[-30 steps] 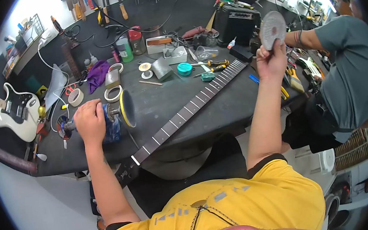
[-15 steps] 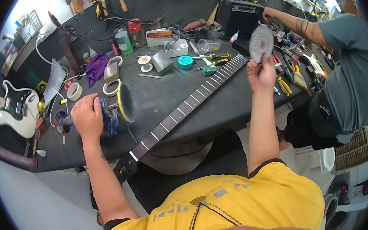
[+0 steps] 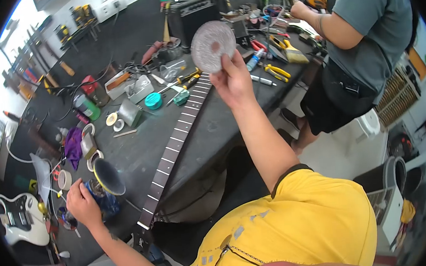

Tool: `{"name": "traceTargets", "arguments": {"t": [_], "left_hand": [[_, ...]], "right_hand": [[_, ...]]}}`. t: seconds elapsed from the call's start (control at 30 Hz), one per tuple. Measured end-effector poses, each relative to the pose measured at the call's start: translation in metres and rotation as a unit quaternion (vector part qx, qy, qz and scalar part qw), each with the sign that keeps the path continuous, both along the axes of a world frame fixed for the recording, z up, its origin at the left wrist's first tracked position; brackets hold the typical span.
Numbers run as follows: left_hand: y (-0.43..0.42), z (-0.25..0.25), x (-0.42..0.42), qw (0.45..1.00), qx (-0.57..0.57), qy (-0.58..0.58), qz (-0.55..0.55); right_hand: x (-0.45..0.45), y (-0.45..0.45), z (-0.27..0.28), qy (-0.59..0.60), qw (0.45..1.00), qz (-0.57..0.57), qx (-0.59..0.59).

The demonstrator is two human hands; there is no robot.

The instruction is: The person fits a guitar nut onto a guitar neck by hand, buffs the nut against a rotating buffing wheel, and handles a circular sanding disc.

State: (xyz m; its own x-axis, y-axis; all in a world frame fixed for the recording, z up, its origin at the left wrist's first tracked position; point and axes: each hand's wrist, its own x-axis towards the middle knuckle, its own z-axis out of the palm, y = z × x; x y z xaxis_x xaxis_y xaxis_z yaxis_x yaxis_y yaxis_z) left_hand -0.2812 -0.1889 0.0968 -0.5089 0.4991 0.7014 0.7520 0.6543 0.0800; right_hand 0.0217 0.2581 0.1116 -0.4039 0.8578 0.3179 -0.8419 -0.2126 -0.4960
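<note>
My right hand holds up a pale grey round disc, like a buffing pad, above the bench, pinching its lower edge between thumb and fingers. My left hand is curled over a blue bench grinder at the left; its fingertips are partly hidden. On the grinder's shaft sits a dark round backing pad with a yellow rim. Between my hands a dark guitar neck with pale frets lies slantwise, its nut end at the bench's front edge.
A white guitar body lies at the far left. Tape rolls, a purple cloth, a teal tin and yellow pliers are on the bench. At the right, another person stands working beside a black amplifier.
The view has turned to the right, so the bench appears shifted left and tilted. The disc now shows its face more fully, still in my right hand. My left hand stays at the grinder.
</note>
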Motion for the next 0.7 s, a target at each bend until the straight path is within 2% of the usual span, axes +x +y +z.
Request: {"name": "traceTargets", "arguments": {"t": [0.17,0.27,0.3,0.4,0.43,0.53,0.57,0.67,0.7], "left_hand": [[0.000,-0.001,0.000,1.000,-0.019,-0.008,0.021],[-0.001,-0.001,0.001,0.999,-0.020,-0.012,0.023],[0.000,0.000,0.001,0.999,-0.021,-0.013,0.022],[-0.003,-0.001,-0.001,1.000,-0.021,-0.011,0.020],[-0.004,-0.001,-0.002,1.000,-0.022,-0.009,0.017],[-0.003,-0.004,-0.006,1.000,-0.020,-0.001,0.012],[-0.004,-0.004,-0.006,1.000,-0.020,0.001,0.011],[-0.003,-0.002,-0.005,1.000,-0.021,-0.002,0.011],[-0.003,-0.001,-0.004,1.000,-0.018,-0.006,0.013]], "right_hand": [[-0.004,0.004,0.020,-0.003,0.995,0.004,0.101],[-0.005,-0.010,0.024,-0.005,0.999,0.014,0.038],[-0.005,-0.009,0.018,-0.010,0.999,0.038,-0.004],[0.003,-0.010,0.004,0.071,0.974,0.214,0.022],[-0.005,-0.016,0.002,-0.019,0.996,0.083,0.017],[-0.003,-0.028,0.011,-0.014,0.999,0.032,0.040],[-0.003,-0.025,0.009,0.001,0.997,0.051,0.053],[-0.005,-0.028,0.009,-0.063,0.997,0.038,0.014],[-0.005,-0.028,0.009,-0.046,0.997,0.053,0.012]]}}
